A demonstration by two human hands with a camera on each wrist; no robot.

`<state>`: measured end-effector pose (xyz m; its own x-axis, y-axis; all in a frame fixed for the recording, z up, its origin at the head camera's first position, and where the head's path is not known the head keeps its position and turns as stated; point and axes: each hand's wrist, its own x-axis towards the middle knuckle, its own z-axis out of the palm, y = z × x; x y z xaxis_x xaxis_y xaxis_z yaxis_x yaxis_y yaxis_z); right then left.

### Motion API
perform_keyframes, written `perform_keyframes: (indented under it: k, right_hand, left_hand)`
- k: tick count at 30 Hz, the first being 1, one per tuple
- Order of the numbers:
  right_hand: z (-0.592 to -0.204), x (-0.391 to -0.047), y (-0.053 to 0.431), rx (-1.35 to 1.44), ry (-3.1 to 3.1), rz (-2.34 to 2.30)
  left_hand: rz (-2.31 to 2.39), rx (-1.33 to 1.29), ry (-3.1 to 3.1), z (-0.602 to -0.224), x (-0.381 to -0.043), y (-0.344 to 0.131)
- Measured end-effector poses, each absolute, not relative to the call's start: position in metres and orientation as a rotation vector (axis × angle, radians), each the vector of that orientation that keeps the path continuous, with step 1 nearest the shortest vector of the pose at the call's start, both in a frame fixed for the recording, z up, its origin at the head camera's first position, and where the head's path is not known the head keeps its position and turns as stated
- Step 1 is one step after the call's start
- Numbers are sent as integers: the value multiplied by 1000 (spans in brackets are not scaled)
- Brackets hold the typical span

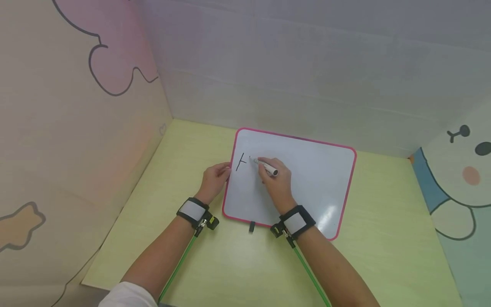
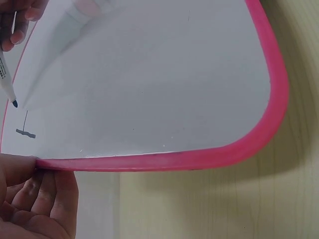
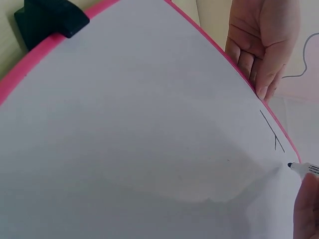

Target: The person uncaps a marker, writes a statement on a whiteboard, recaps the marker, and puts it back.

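A whiteboard [image 1: 314,183] with a pink frame lies tilted on the table, propped by a small black stand at its near edge. My left hand [image 1: 214,181] grips its left edge, thumb on the frame and fingers curled beneath, as the left wrist view shows. Between the thumb and fingers of my right hand [image 1: 278,183] is a white marker [image 1: 271,169], uncapped, its dark tip [image 3: 290,165] close over the board's upper left. Beside it are black strokes [image 1: 241,161], a long line with a short branch. A tiny dark mark shows near the marker's tip.
The black stand [image 1: 252,227] pokes out below the board's near edge. Pale yellow table [image 1: 395,204] surrounds the board. Behind it rises a plain wall [image 1: 307,85]; a wall with cartoon drawings [image 1: 115,149] borders the left. Each wrist wears a strap with a small camera and green cable.
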<state>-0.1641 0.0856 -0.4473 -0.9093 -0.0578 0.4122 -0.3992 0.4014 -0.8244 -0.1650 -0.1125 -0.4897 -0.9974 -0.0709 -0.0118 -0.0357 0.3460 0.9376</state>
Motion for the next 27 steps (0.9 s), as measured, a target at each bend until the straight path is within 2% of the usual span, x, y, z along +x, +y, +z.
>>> perform_keyframes:
  k: [27]
  right_hand:
    - [-452, -163, 82, 479, -2457, 1423]
  left_hand:
    - [-1780, 145, -2573, -487, -165, -111]
